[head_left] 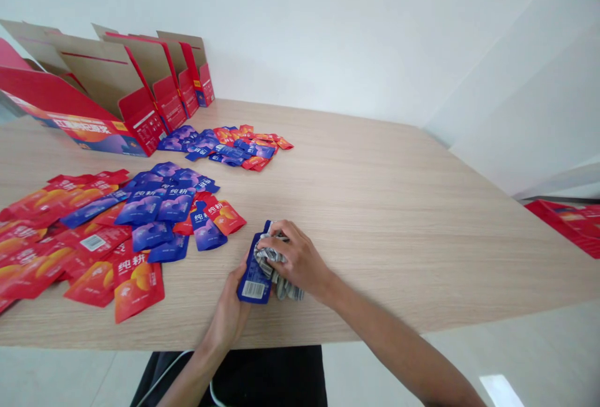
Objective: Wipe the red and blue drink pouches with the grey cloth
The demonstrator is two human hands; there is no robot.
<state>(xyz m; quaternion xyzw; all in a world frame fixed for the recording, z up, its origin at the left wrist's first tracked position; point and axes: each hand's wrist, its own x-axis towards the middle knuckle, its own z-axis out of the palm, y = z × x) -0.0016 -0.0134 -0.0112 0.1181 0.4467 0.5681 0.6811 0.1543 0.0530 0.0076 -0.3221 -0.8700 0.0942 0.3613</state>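
Near the table's front edge, my left hand (230, 306) grips a blue pouch (254, 290) by its left side. The pouch's back faces up, with a white barcode on its lower part. My right hand (300, 257) is closed on a bunched grey-and-white striped cloth (265, 257), pressed against the pouch's upper part. Part of the cloth hangs below my right hand. A red pouch (225, 214) and a blue pouch (206, 229) lie on the table to the left of my hands.
Many red pouches (138, 285) and blue pouches (143, 202) are heaped at the left. Behind them lies a mixed pouch pile (234, 147). Several open red cartons (140, 116) stand at the back left. Another red box (574, 222) shows beyond the table's right edge. A white wall (328, 32) rises behind.
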